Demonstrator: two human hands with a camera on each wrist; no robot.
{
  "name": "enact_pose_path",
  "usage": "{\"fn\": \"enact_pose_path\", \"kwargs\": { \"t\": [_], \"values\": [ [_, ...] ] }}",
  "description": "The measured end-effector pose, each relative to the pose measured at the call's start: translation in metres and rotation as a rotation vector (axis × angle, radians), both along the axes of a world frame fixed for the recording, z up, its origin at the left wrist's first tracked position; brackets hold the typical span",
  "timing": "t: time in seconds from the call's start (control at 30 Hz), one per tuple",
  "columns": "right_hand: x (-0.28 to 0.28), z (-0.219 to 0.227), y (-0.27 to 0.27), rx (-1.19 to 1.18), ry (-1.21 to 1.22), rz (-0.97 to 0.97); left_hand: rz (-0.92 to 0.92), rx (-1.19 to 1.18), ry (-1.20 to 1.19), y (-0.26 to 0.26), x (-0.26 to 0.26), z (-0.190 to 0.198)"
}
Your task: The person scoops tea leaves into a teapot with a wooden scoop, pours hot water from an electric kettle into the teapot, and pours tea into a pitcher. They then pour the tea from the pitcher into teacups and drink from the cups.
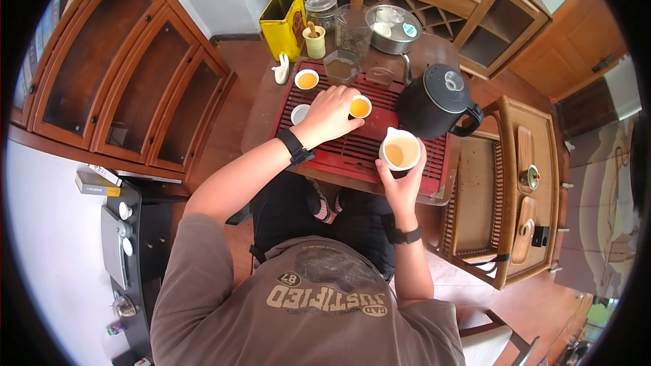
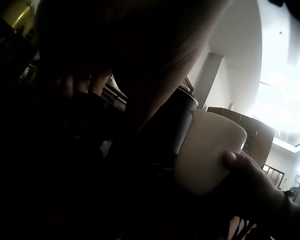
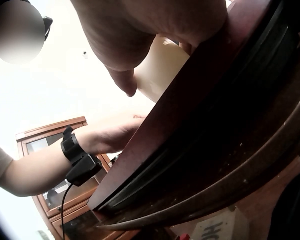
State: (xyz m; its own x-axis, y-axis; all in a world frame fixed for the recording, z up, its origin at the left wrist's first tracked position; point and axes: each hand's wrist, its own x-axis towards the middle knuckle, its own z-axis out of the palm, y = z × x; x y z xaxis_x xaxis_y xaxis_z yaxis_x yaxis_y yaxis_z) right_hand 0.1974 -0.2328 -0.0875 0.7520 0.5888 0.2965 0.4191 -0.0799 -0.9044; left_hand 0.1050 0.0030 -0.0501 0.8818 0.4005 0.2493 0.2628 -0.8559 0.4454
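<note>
On the red slatted tea tray [image 1: 380, 88], my left hand [image 1: 327, 116] grips a small white teacup [image 1: 367, 101] of amber tea, thumb and fingers at its sides. My right hand [image 1: 409, 179] holds a white spouted pitcher [image 1: 409, 138] at the tray's front right. Some pale tea shows inside the pitcher. The left wrist view shows the same pitcher [image 2: 205, 150] with a thumb against its wall. A second teacup [image 1: 307, 72] of tea stands at the tray's back left. Another white cup [image 1: 299, 113] is partly covered by my left hand.
A black kettle [image 1: 434, 105] stands just behind the pitcher. Along the back are a yellow tin [image 1: 281, 27], glass jars [image 1: 321, 8], a tool holder [image 1: 314, 44] and a lidded steel pot [image 1: 395, 37]. A white figurine [image 1: 281, 69] sits at left. At right is a rattan cart [image 1: 475, 196].
</note>
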Motion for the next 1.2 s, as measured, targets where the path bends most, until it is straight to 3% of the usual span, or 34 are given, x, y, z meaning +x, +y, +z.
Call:
{"fn": "enact_pose_path", "kwargs": {
  "t": [0.2,0.33,0.53,0.7,0.9,1.2],
  "values": [
    [0.001,-0.001,0.001,-0.014,-0.039,-0.01,-0.021,-0.03,-0.061,-0.004,-0.009,0.022],
    [0.001,0.0,0.0,0.012,-0.009,0.01,0.015,-0.341,-0.071,-0.001,-0.025,0.069],
    [0.0,0.001,0.0,-0.008,-0.035,0.002,0.15,-0.316,-0.043,0.039,-0.034,0.095],
    [0.001,-0.001,0.0,0.026,-0.037,-0.015,0.179,-0.363,-0.081,0.074,-0.029,0.096],
    [0.001,-0.002,-0.001,0.011,-0.052,-0.01,0.195,-0.23,-0.015,0.094,-0.014,0.081],
    [0.001,-0.003,-0.001,0.011,-0.039,-0.024,0.151,0.058,0.123,0.082,0.006,0.092]
  ]
}}
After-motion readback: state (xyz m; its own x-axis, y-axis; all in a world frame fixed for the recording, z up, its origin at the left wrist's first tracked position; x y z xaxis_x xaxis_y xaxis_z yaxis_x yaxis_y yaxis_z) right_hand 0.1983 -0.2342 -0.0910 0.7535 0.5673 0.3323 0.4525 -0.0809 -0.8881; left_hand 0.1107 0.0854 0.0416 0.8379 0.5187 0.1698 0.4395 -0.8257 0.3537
